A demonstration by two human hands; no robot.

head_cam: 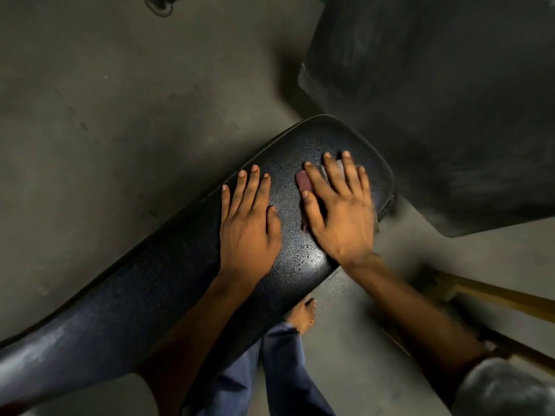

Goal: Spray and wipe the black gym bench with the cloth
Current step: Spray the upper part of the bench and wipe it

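A black gym bench (pixel 168 295) was wiped near its far end, one hand bracing and the other pressing a cloth flat.

Nearest the camera, a blue trouser leg (pixel 270 370) and a bare foot (pixel 303 313) were seen beside the pad, on its right. On the pad itself the left hand (pixel 246 220) was laid flat, fingers straight and holding nothing, apparently to steady the body over the work. Just beside it, not touching it, the right hand (pixel 339 205) was spread over a reddish cloth (pixel 303 183), which was pinned to the droplet-beaded vinyl, evidently so that spray could be rubbed in; this hand was blurred. Little pad was left beyond the fingertips before the rounded end. Past that edge, a dark padded surface (pixel 435 100) was seen close on the right, while open grey floor (pixel 120 115) lay to the left.
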